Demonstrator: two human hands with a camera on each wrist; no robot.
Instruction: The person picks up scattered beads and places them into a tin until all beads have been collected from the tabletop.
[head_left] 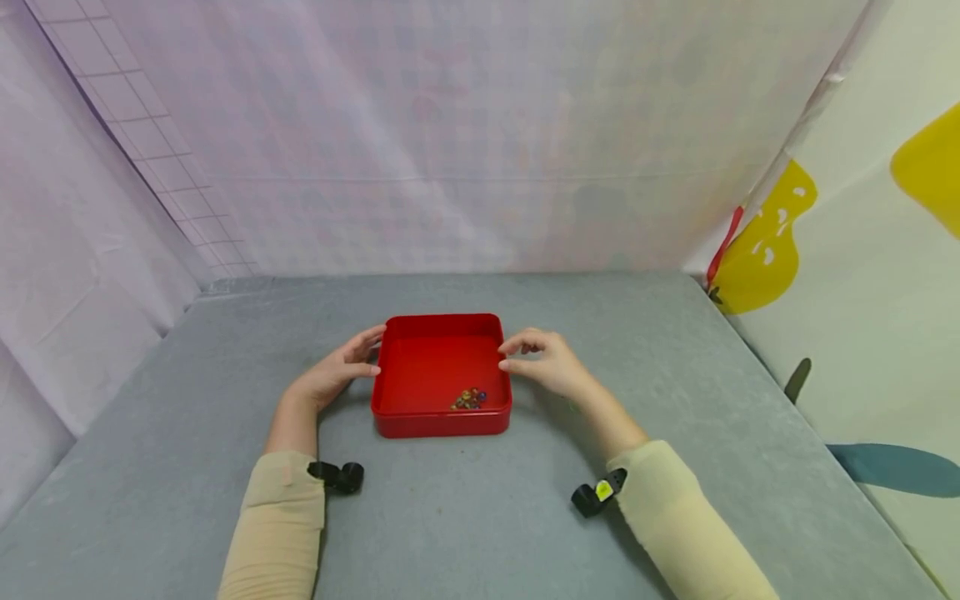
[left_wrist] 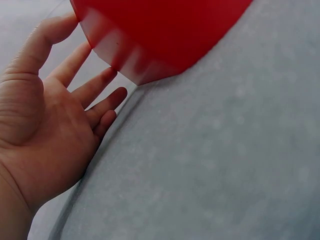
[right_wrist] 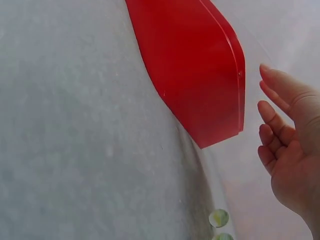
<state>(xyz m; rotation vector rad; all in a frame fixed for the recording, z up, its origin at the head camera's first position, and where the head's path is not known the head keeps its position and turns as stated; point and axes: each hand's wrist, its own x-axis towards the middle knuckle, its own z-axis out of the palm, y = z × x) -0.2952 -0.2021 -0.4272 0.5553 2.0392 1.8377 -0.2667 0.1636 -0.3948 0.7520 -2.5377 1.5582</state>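
Observation:
A shallow red square box (head_left: 438, 358), open at the top, sits on the grey table. Several small colourful marbles (head_left: 469, 399) lie together in its front right corner. My left hand (head_left: 337, 372) is at the box's left side; in the left wrist view its thumb and some fingertips (left_wrist: 107, 75) touch the red wall, the fingers spread and fairly straight. On the other side my right hand (head_left: 546, 360) has its fingers loosely bent towards the right wall. The right wrist view shows that hand (right_wrist: 292, 145) apart from the box, holding nothing.
Two clear greenish marbles (right_wrist: 219, 218) lie on the table outside the box, below the right hand in the right wrist view. The grey cloth-covered table (head_left: 442, 517) ends at a pale curtain (head_left: 465, 167) behind. Patterned fabric (head_left: 862, 350) hangs at the right.

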